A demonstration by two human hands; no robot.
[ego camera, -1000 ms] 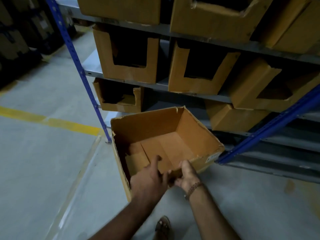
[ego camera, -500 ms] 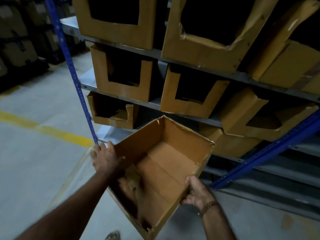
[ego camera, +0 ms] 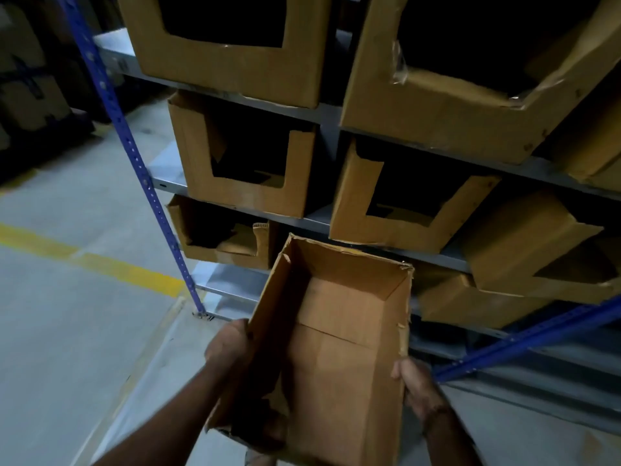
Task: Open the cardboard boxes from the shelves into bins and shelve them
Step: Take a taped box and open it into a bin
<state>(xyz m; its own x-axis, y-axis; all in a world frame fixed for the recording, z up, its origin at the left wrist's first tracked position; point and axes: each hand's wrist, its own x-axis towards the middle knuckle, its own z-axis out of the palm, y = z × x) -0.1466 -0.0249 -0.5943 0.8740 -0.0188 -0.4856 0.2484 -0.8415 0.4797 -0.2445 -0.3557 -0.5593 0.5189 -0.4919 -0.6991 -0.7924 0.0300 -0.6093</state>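
Holding an open cardboard box [ego camera: 339,348] between 2 hands, in the air in front of the shelving, open top facing the camera, far end close to the lower shelf edge. Left hand [ego camera: 228,341] grips the box's left wall about midway along, fingers curled over the top edge. Right hand [ego camera: 415,386] clamps the right wall nearer the camera end, thumb on the rim, fingers behind the wall and out of sight. Box sits between the hands; its near left corner is torn and ragged. Just beyond the box's far end: a cut-front bin [ego camera: 400,210] on the middle shelf [ego camera: 317,218], another bin [ego camera: 242,169] to its left, a low torn bin [ego camera: 221,233] below that. Blue upright post [ego camera: 134,156] left of the bins. Grey floor with yellow line [ego camera: 100,260] further left.
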